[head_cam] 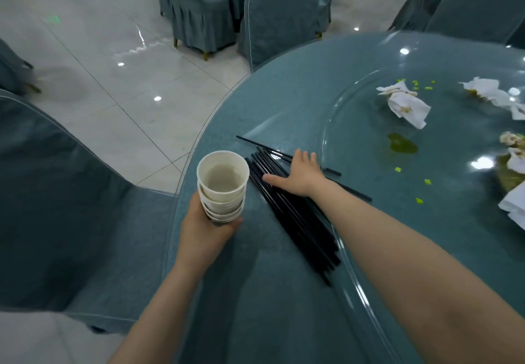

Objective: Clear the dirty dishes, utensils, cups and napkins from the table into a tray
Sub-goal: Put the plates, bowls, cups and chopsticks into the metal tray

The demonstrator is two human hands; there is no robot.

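Down near the tabletop's (255, 292) edge, a stack of white cups (223, 186) sits in the left hand (203, 230), whose fingers curl round the lower cups from behind and below; the top cup is upright with a little pale liquid in its bottom. Just right of the cups lies a bundle of black chopsticks (295, 219), running from upper left to lower right, its far end fanned and one stick (264, 145) splayed out toward the table's edge. The right hand (298, 176) lies flat on the upper part of that bundle, fingers straight and spread, thumb pointing left toward the cups, gripping nothing. The chopsticks pass under the palm and come out beside the wrist.

Beyond the hand, the rim of a glass turntable (329, 125) curves past; the chopsticks' lower ends lie on or at that rim. On the glass are crumpled white napkins (406, 103), more napkins (494, 94) at the right edge, a greenish spill (402, 143) and scattered green bits (419, 200). Covered chairs (281, 14) stand around the table, one (56, 193) close at the left beside the cups, on a glossy tiled floor (99, 65).
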